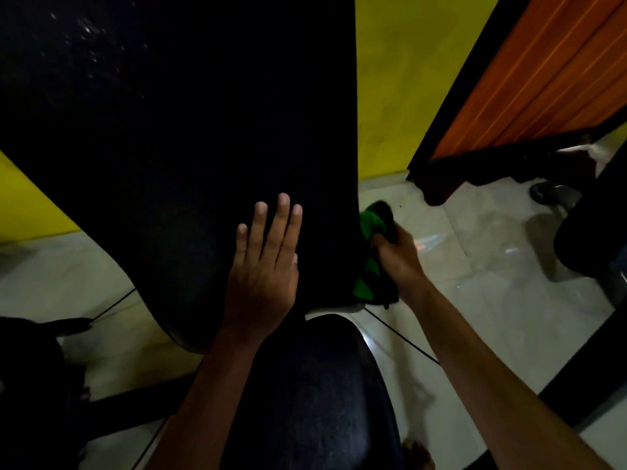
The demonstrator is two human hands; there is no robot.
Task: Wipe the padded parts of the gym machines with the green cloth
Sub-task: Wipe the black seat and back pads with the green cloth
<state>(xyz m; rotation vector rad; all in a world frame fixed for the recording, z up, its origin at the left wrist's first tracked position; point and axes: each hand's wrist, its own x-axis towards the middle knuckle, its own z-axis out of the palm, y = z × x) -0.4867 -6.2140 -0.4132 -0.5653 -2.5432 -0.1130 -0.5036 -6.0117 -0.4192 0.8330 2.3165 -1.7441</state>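
Left hand [263, 266] lies flat, fingers straight, on the lower back pad [190, 137]. Right hand [398, 256] grips the bunched cloth [369, 262] against the pad's right edge, low down near the gap above the seat pad [315, 395]. The back pad's long axis runs up and away from the viewer; the edge follows it. Judgement: the right hand is the working hand, and the next stroke likely runs along that edge. No containers in view. Floor [475, 266] is tiled and pale.
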